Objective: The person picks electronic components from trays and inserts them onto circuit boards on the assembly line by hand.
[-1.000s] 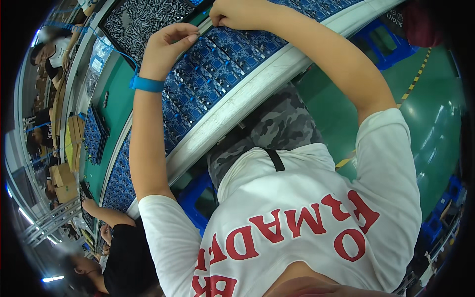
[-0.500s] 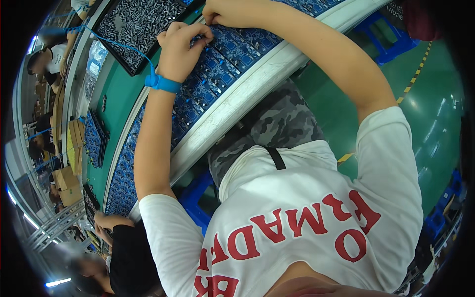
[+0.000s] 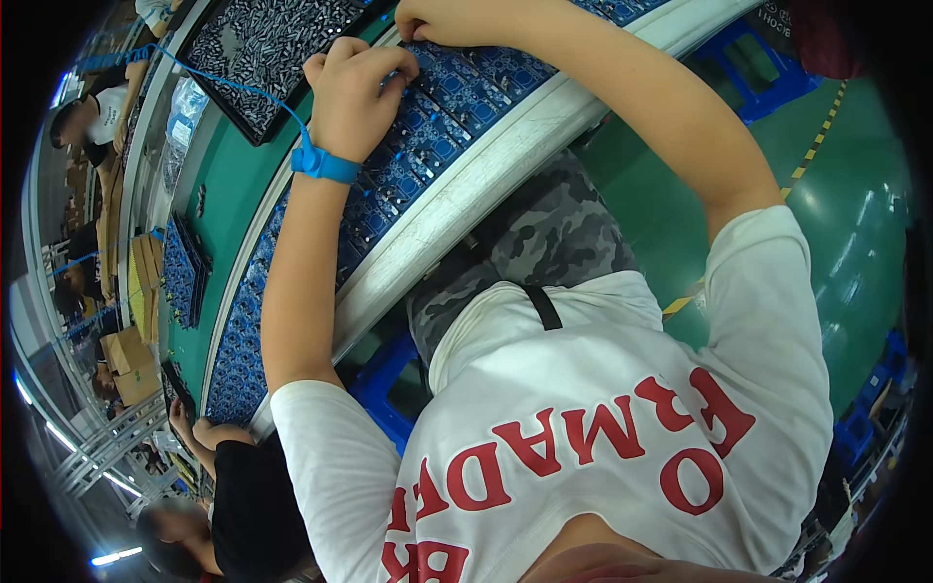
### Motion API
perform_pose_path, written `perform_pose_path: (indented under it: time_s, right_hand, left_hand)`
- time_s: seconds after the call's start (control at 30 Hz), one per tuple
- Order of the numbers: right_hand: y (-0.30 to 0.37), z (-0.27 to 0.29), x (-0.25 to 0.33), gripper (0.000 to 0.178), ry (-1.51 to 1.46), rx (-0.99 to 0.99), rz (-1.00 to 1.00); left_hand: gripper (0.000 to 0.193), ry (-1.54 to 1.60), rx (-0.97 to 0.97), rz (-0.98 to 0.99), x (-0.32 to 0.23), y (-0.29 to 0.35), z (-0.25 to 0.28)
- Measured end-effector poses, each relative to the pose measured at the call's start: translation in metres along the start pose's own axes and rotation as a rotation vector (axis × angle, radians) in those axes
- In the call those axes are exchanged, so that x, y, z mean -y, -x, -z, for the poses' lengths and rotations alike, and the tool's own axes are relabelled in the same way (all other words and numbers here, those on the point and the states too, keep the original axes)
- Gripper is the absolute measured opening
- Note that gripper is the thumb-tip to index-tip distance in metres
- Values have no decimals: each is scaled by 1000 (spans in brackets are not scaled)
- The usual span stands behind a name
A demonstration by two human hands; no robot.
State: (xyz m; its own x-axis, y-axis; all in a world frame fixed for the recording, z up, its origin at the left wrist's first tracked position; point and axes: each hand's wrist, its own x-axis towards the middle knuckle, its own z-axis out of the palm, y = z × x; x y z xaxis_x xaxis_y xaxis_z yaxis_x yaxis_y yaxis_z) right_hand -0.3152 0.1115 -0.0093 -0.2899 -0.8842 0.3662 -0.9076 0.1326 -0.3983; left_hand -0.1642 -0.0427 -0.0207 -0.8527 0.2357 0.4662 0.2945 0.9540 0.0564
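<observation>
A row of blue circuit boards point(image 3: 437, 131) with small parts standing on them runs along the curved line. Over them, at the top of the view, my left hand point(image 3: 358, 92) wears a blue wrist strap point(image 3: 326, 164) with a coiled cord. Its thumb and forefinger are pinched near the boards; what they hold, if anything, is too small to make out. My right hand point(image 3: 452, 21) is close by on the right, its fingers bent down onto the boards and partly hidden at the top edge. To the left of my left hand lies a black tray point(image 3: 255, 134) filled with small dark cylindrical parts.
A pale rail point(image 3: 466, 185) edges the line on my side. Stacked boards point(image 3: 183, 272) stand on the green surface point(image 3: 225, 185) at left. A co-worker in a black sleeve point(image 3: 255, 496) works at lower left. Blue stools point(image 3: 758, 73) stand on the floor.
Both my hands have shifted very slightly and keep their bent-finger poses over the boards. At lower left, the co-worker's hands have moved apart, one rising toward a dark tray.
</observation>
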Motion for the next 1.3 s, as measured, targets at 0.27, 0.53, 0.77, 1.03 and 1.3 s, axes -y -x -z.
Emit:
perform_pose_path:
  time_s: [0.27, 0.53, 0.77, 1.03, 1.3]
  right_hand:
    - [-57, 11, -33, 15, 113, -333, -28]
    - [-87, -2, -41, 16, 225, -267, -156]
    - [-80, -7, -60, 17, 189, -495, -123]
    - [-41, 37, -7, 20, -34, -546, -98]
    - [17, 38, 22, 16, -23, 68, -10]
  left_hand:
    - [16, 17, -9, -14, 0, -2, -3]
    - [15, 59, 20, 0, 5, -3, 0]
    - [15, 86, 41, 14, 5, -4, -3]
    - [15, 65, 54, 7, 13, 2, -1]
    - [15, 45, 99, 16, 10, -2, -2]
